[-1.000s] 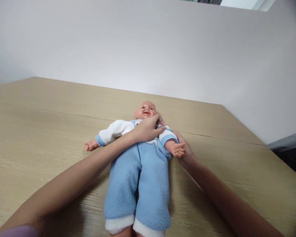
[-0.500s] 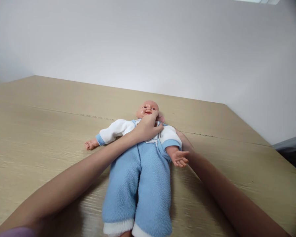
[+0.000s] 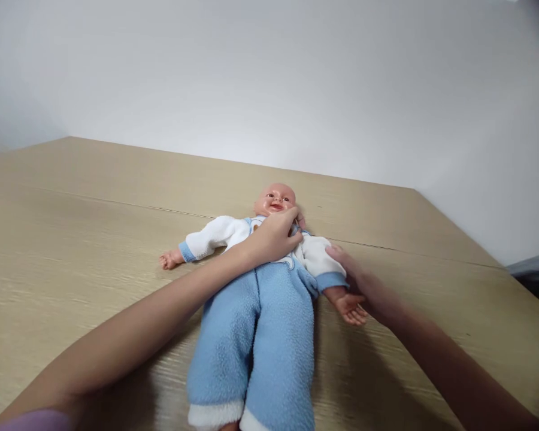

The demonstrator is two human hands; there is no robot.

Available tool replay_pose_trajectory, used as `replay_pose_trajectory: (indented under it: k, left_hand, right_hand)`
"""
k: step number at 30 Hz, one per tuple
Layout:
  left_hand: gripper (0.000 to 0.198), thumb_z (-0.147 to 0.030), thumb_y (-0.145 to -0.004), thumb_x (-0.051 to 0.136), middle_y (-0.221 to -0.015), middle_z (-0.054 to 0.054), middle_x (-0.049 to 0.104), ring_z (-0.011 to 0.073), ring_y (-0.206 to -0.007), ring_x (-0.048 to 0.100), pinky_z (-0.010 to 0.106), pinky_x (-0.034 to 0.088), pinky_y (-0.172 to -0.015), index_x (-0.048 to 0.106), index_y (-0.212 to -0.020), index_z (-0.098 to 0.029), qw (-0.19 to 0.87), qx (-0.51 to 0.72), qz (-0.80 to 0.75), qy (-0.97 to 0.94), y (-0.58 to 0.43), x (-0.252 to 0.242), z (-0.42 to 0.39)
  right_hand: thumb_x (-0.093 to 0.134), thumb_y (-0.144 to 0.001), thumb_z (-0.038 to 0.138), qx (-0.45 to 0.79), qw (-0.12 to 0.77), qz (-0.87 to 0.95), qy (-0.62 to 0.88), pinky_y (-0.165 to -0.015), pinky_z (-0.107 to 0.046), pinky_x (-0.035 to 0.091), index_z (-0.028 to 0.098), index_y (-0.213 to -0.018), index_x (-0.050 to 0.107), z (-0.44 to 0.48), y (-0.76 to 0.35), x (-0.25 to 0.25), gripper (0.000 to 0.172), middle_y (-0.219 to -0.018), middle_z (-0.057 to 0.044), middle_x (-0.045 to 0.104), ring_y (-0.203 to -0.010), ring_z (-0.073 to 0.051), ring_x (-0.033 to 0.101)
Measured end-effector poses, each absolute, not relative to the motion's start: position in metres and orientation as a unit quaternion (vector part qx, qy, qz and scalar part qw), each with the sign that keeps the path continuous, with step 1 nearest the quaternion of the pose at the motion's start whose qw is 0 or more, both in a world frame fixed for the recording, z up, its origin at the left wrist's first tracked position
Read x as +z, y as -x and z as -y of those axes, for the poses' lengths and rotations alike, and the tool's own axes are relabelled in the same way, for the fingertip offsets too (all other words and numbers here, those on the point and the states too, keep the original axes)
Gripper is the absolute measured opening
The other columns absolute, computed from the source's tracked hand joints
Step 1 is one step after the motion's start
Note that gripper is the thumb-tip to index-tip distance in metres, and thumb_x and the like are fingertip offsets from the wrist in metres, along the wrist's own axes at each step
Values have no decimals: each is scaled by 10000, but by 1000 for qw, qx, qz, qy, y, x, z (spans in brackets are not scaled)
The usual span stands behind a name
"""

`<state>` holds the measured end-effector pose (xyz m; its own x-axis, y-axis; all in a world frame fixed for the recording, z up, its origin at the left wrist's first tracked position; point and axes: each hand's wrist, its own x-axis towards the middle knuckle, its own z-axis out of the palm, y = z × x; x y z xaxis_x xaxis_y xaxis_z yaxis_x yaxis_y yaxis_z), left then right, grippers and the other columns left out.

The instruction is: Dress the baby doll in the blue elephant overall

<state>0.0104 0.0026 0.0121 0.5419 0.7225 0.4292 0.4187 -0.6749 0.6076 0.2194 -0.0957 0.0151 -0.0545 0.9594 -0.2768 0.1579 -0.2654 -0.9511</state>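
A baby doll (image 3: 254,311) in blue fleece trousers and a white top with blue cuffs lies face up on the table, its arms spread. My left hand (image 3: 278,234) reaches across its chest, fingers curled round the edge of the clothing at the neck and shoulder on the right side. The fingertips are partly hidden by the shoulder. Beside the white sleeve (image 3: 321,256) on the right is my right hand (image 3: 363,284), slightly blurred, its fingers extended along the sleeve's outer side and seeming to touch it. The doll's small hand (image 3: 353,308) rests just below.
The wooden table (image 3: 94,239) has a seam running across it behind the doll's shoulders. A pale wall (image 3: 269,78) rises behind its far edge. Something dark (image 3: 536,278) stands past the right edge.
My right hand has come out from behind the sleeve, moving right and toward me. The doll's arm on that side has swung outward. My left hand stays at the neck.
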Motion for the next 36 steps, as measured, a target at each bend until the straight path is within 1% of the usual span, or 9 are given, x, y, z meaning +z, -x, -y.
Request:
replay_pose_trajectory:
  k: [3, 5, 9, 13, 16, 22, 28, 32, 36]
  left_hand:
    - [124, -91, -934, 600, -964, 62, 710, 214, -841, 643, 347, 478, -787, 594, -1012, -186, 219, 339, -327, -855, -11, 12, -2]
    - [102, -107, -948, 600, -1003, 79, 713, 226, -898, 654, 357, 496, -836, 585, -1009, -187, 215, 339, -323, -857, -11, 12, -2]
    - [128, -93, -938, 601, -1084, 96, 685, 234, -996, 651, 364, 513, -914, 579, -1016, -192, 206, 341, -312, -863, -10, 13, -2]
    - [193, -55, -901, 601, -1099, 90, 662, 233, -1015, 637, 363, 509, -919, 583, -1030, -197, 183, 346, -303, -869, -9, 15, -2]
    - [170, -85, -907, 632, -1076, 82, 650, 233, -982, 632, 363, 504, -885, 589, -1025, -199, 171, 341, -309, -871, -8, 17, -3]
    - [139, -152, -956, 662, -1114, 91, 635, 231, -957, 623, 364, 499, -864, 625, -1087, -185, 141, 321, -304, -886, -6, 20, 0]
    - [96, -262, -1031, 667, -1145, 106, 682, 288, -1103, 592, 446, 447, -1053, 667, -1077, -178, 80, 324, -273, -902, -4, 28, 8]
    - [144, -319, -1077, 619, -1150, 94, 713, 289, -1097, 576, 439, 434, -1038, 674, -1082, -186, 80, 314, -246, -914, -4, 36, 15]
    - [144, -318, -1091, 601, -1113, 72, 724, 263, -1083, 603, 403, 437, -988, 670, -1069, -193, 114, 288, -209, -928, -6, 39, 21]
  right_hand:
    - [817, -788, 729, 566, 287, 464, 618, -338, -262, 386, 302, -1616, 419, 117, -235, 17, 1013, -769, -12, 754, -458, -187, 588]
    - [844, -746, 743, 517, 281, 482, 649, -324, -239, 259, 288, -1618, 451, 121, -249, 10, 1059, -738, -1, 739, -390, -131, 471]
    - [835, -764, 760, 398, 316, 508, 695, -478, -272, 414, 226, -1323, 734, 114, -284, -12, 780, -837, -39, 772, -572, -162, 592]
    - [834, -783, 749, 378, 333, 540, 674, -774, -348, 566, 232, -1172, 753, 109, -311, -22, 652, -1043, -71, 818, -916, -270, 742]
    - [840, -770, 757, 362, 334, 549, 676, -872, -401, 581, 247, -1163, 719, 109, -319, -23, 655, -1119, -84, 817, -995, -308, 766]
    - [727, -884, 753, 207, 289, 647, 674, -854, -492, 596, 239, -1159, 718, 111, -317, -24, 583, -1057, -101, 790, -920, -329, 748]
    - [676, -1017, 478, -77, 350, 763, 538, -1134, -619, 438, 220, -1311, 664, 124, -289, -16, 392, -1334, -162, 701, -1302, -403, 623]
    - [607, -1078, 420, 162, 396, 746, 510, -949, -432, 555, 268, -1340, 630, 138, -242, -13, 303, -1315, -107, 686, -1098, -269, 684]
    - [543, -1090, 582, 423, 359, 663, 502, -737, -349, 524, 248, -1199, 611, 134, -213, -17, 358, -890, -3, 620, -787, -203, 599]
